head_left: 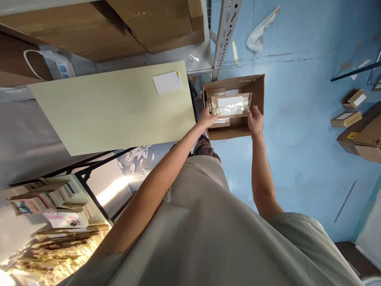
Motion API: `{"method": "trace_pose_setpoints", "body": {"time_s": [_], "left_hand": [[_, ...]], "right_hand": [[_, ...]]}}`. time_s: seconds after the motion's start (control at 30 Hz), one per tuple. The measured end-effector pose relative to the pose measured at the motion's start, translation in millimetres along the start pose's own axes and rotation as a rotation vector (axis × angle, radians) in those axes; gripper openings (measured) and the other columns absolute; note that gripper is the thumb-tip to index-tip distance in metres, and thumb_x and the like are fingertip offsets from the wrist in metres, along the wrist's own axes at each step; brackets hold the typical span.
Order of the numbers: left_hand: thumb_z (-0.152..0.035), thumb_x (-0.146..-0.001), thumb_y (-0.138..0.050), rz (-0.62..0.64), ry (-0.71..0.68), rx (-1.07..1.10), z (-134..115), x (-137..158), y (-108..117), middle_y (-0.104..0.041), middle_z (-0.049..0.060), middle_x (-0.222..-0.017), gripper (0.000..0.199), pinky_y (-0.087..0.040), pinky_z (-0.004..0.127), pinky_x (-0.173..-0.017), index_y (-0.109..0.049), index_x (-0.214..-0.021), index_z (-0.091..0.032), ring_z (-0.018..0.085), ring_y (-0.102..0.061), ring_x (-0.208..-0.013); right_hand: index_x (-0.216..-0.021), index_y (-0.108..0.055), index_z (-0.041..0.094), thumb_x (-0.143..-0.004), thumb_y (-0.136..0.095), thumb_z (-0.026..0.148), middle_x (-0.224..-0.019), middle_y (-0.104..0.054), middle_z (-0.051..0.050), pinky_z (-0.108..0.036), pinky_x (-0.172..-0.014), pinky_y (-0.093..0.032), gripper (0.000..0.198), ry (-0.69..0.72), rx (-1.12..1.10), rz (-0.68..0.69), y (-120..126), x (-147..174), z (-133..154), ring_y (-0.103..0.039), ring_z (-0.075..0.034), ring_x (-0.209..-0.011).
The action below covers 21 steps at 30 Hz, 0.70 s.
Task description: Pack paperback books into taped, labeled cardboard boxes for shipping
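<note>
Both hands grip a small taped cardboard package (230,105) with a white label on its face. My left hand (207,119) is closed on its left end, and my right hand (255,120) pinches its right end. The package is over the mouth of a larger open cardboard box (258,89) on the floor. Inside that box, other taped packages (218,124) lie beneath and to the left, partly covered by the held one.
A pale table (119,111) with a white slip (167,82) stands left of the box. Behind it, a metal shelf post (225,35) rises beside large cartons (154,24). Small boxes (347,118) and a big carton (361,135) sit on the blue floor at right.
</note>
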State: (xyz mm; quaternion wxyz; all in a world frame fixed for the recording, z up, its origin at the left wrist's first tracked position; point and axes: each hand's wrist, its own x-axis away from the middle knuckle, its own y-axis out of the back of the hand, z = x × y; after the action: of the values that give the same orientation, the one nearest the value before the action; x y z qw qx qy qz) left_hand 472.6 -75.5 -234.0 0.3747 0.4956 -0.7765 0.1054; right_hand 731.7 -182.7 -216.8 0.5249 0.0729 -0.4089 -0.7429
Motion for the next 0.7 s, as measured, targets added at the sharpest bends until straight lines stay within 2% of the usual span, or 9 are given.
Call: {"method": "trace_pose_setpoints", "body": {"time_s": [0.1,0.17,0.23,0.33,0.43,0.5,0.57,0.7], "left_hand": [[-0.021,-0.093,-0.09,-0.143,-0.14,0.038,-7.8,-19.1,28.5,-0.074,0.022,-0.148,0.042,-0.055,0.056,-0.124,-0.072,-0.131,-0.012,0.044,-0.069,-0.146],[-0.024,-0.1,-0.084,-0.181,-0.231,0.085,-9.3,-6.6,51.9,-0.072,0.017,-0.152,0.04,-0.054,0.058,-0.126,-0.072,-0.137,-0.015,0.043,-0.067,-0.15],[-0.027,-0.105,-0.08,-0.199,-0.281,0.11,-8.3,24.7,76.6,-0.072,0.013,-0.154,0.039,-0.054,0.056,-0.127,-0.073,-0.142,-0.02,0.04,-0.066,-0.152],[-0.026,-0.105,-0.077,-0.215,-0.272,0.135,-0.9,87.7,113.7,-0.074,0.011,-0.154,0.039,-0.055,0.052,-0.128,-0.076,-0.144,-0.023,0.037,-0.066,-0.153],[-0.028,-0.103,-0.074,-0.249,-0.225,0.209,16.5,145.6,148.6,-0.076,0.012,-0.156,0.041,-0.055,0.052,-0.129,-0.078,-0.144,-0.023,0.036,-0.067,-0.153],[-0.033,-0.101,-0.075,-0.296,-0.204,0.281,34.0,177.1,170.3,-0.076,0.013,-0.157,0.043,-0.054,0.053,-0.131,-0.079,-0.143,-0.022,0.037,-0.066,-0.155],[-0.041,-0.1,-0.078,-0.366,-0.206,0.361,55.4,205.2,191.4,-0.076,0.014,-0.158,0.045,-0.053,0.055,-0.132,-0.08,-0.141,-0.023,0.038,-0.065,-0.157],[-0.053,-0.094,-0.081,-0.6,-0.242,0.519,105.9,260.2,235.5,-0.078,0.017,-0.153,0.052,-0.056,0.057,-0.129,-0.081,-0.135,-0.022,0.041,-0.066,-0.155]], "right_hand": [[-0.165,-0.063,0.015,-0.114,-0.048,0.073,-0.173,-0.061,-0.024,-0.061,-0.136,-0.049,0.079,0.008,-0.075,-0.085,2.2,-17.5,18.4,-0.057,-0.035,-0.166],[-0.167,-0.062,0.019,-0.116,-0.046,0.071,-0.173,-0.062,-0.021,-0.059,-0.133,-0.054,0.074,0.123,-0.113,-0.098,11.8,-19.2,38.2,-0.06,-0.034,-0.164],[-0.165,-0.065,0.023,-0.118,-0.046,0.07,-0.168,-0.067,-0.018,-0.059,-0.129,-0.058,0.069,0.248,-0.133,-0.099,24.9,-14.5,63.6,-0.065,-0.033,-0.159],[-0.158,-0.072,0.026,-0.118,-0.046,0.072,-0.155,-0.075,-0.015,-0.062,-0.123,-0.062,0.065,0.372,-0.138,-0.061,40.9,2.4,111.0,-0.072,-0.034,-0.149],[-0.15,-0.077,0.027,-0.118,-0.049,0.072,-0.145,-0.08,-0.015,-0.059,-0.119,-0.066,0.062,0.45,-0.149,-0.023,40.8,27.5,165.0,-0.077,-0.034,-0.14],[-0.143,-0.08,0.027,-0.118,-0.052,0.071,-0.14,-0.083,-0.013,-0.055,-0.115,-0.068,0.058,0.502,-0.171,-0.002,28.2,46.5,201.9,-0.08,-0.032,-0.134],[-0.137,-0.082,0.028,-0.117,-0.057,0.069,-0.135,-0.085,-0.012,-0.051,-0.111,-0.07,0.053,0.566,-0.203,0.03,5.8,66.1,239.5,-0.082,-0.031,-0.129],[-0.13,-0.084,0.028,-0.115,-0.066,0.064,-0.13,-0.087,-0.01,-0.048,-0.106,-0.071,0.042,0.72,-0.255,0.151,-61.7,109.8,320.0,-0.083,-0.029,-0.124]]}}
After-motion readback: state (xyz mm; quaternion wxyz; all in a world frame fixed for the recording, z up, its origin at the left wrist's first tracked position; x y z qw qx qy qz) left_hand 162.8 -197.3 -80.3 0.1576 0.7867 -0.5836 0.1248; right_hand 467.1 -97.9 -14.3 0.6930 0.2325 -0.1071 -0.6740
